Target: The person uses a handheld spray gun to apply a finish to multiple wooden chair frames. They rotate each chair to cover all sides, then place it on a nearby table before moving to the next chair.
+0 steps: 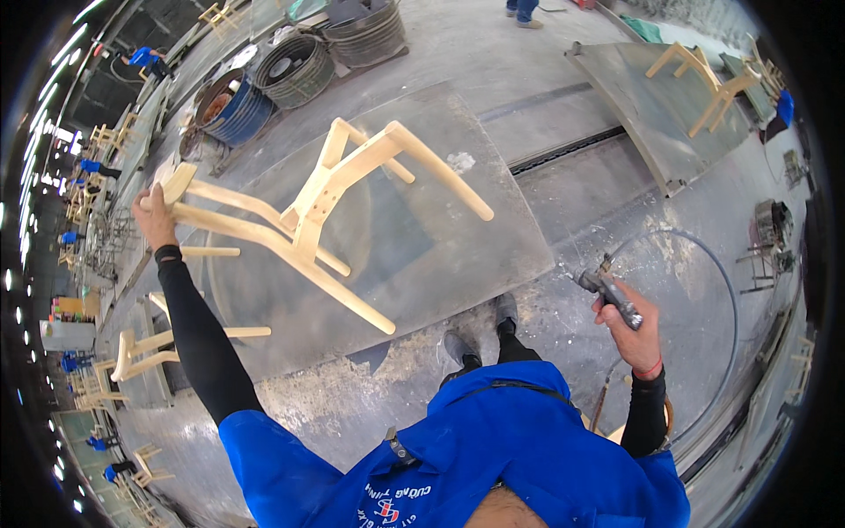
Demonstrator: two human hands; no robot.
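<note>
My left hand [157, 220] is closed around the top rail of a pale wooden chair frame [359, 164]. The frame has no seat and is tipped over a grey metal sheet [475, 264], its legs pointing to the right and toward me. On the right, my right hand [635, 331] grips the handle of a dark spray gun [607, 290], well apart from the chair. A grey hose [732, 308] joins the gun and loops away to the right. Part of the gun's handle is hidden by my fingers.
Dark metal drums and a blue drum [239, 110] stand at the far left. More wooden chair frames lie to the left, and another chair frame [700, 75] rests on a metal panel [629, 114] at the far right. A slotted channel [568, 151] crosses the floor. Several people work in the distance.
</note>
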